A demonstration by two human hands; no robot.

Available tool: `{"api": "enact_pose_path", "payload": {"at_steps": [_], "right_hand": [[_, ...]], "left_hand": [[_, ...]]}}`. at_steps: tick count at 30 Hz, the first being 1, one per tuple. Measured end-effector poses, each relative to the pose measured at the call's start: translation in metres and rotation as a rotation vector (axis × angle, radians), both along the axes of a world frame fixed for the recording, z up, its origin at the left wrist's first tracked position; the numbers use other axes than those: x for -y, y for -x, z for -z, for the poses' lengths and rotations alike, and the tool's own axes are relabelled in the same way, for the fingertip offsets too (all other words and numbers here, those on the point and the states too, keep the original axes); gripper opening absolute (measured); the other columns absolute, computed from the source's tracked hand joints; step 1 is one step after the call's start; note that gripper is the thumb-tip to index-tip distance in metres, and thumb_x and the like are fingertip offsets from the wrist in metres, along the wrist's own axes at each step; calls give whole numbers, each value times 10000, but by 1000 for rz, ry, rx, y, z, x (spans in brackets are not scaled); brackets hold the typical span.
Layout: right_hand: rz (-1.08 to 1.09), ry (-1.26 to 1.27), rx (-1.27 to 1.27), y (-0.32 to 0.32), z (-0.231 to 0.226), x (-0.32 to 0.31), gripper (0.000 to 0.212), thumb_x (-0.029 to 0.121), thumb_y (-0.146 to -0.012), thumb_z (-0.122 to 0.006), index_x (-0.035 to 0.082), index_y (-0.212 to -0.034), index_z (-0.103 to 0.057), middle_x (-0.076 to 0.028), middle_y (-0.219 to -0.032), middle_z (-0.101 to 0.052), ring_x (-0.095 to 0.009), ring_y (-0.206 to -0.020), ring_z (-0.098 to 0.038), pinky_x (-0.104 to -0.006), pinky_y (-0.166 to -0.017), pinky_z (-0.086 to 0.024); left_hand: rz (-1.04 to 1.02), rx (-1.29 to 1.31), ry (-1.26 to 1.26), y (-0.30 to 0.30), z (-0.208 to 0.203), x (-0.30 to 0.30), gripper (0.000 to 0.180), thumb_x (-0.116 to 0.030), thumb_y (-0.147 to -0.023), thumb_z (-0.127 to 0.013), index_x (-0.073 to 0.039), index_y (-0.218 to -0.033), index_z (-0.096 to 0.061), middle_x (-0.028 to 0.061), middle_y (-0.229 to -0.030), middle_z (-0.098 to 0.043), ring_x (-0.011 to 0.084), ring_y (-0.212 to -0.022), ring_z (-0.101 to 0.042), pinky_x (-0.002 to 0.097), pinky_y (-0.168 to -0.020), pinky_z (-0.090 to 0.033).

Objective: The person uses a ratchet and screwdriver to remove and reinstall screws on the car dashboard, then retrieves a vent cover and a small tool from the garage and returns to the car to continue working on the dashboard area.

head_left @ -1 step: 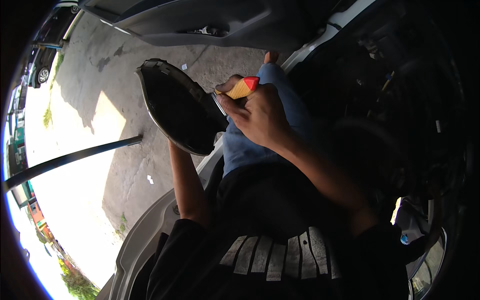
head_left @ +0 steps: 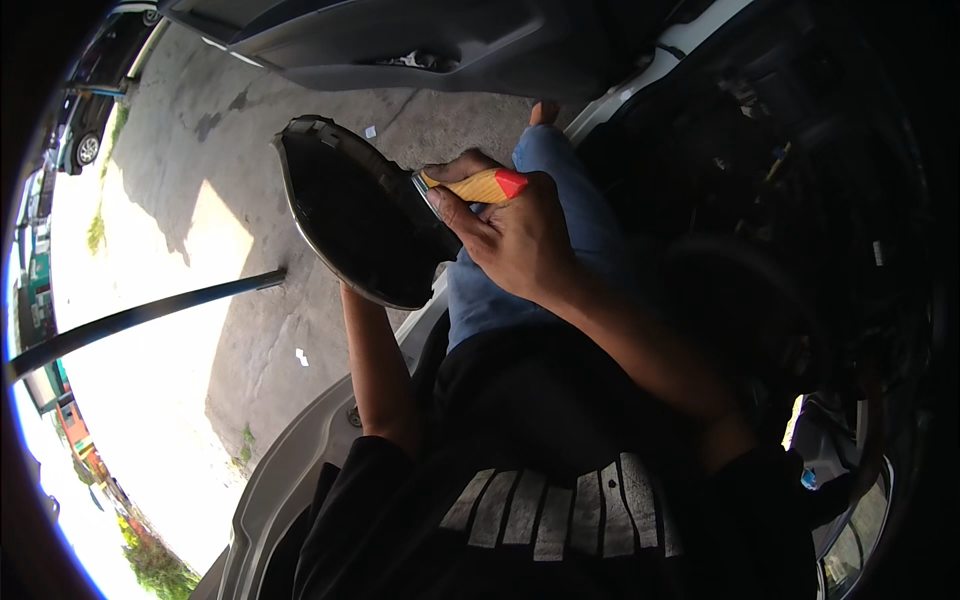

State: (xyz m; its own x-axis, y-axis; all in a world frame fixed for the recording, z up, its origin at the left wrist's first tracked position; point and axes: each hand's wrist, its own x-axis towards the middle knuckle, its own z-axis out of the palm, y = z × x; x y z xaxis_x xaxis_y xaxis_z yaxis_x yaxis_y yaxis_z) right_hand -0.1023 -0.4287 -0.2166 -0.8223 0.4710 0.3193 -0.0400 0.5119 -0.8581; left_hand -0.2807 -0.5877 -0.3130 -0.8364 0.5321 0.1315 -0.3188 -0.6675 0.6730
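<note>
- My right hand is closed around one tool with a yellow wooden handle and red end, its metal tip meeting the cover's edge.
- One black oval plastic cover, chrome-rimmed, is held above my blue-jeaned knee beside the open car door.
- My left hand wraps its far edge from behind, mostly hidden.
- It looks light, stiff and smooth, perhaps slippery; the rim seems the safest hold.
</note>
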Motion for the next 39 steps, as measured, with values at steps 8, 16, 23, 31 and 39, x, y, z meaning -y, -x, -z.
{"api": "enact_pose_path", "payload": {"at_steps": [8,16,23,31,39], "right_hand": [[-12,247,-336,24,-39,-29,139,90,-962,-703,-23,-1043,-696,-110,-790,-712,-153,-647,-686,-282,-698,-543],[-281,-127,317,-12,-48,-27,125,131,-960,-709,9,-942,-728,-80,-771,-736,-169,-682,-715,-290,-693,-548],[-28,-5,-314,82,-69,-54,274,285,-946,-743,12,-934,-727,-115,-746,-718,-237,-637,-713,-328,-615,-549],[-24,-100,-276,61,-106,-94,210,264,-941,-728,59,-936,-772,-110,-755,-732,-192,-656,-731,-317,-594,-573],[-191,63,-90,-20,-23,-7,119,33,-949,-700,-5,-1061,-704,-97,-929,-763,-199,-845,-770,-260,-746,-609]], "left_hand": [[15,-2,6,-12,-1,-2,570,-396,-1034,-549,-48,-1471,-437,151,-1357,-560,282,-1250,-549,449,-1075,-476],[44,-8,13,-15,-2,2,578,-404,-1032,-550,-47,-1473,-436,154,-1359,-559,282,-1250,-549,451,-1075,-475],[82,-26,41,-24,0,-3,585,-410,-1031,-551,-47,-1474,-434,156,-1360,-558,282,-1250,-549,452,-1076,-475],[97,-27,74,-33,0,-5,593,-418,-1029,-552,-46,-1476,-433,159,-1362,-557,283,-1250,-549,454,-1076,-474],[-18,-29,48,-31,-1,-4,601,-425,-1027,-553,-46,-1477,-431,162,-1364,-556,283,-1250,-550,456,-1077,-473]]}}
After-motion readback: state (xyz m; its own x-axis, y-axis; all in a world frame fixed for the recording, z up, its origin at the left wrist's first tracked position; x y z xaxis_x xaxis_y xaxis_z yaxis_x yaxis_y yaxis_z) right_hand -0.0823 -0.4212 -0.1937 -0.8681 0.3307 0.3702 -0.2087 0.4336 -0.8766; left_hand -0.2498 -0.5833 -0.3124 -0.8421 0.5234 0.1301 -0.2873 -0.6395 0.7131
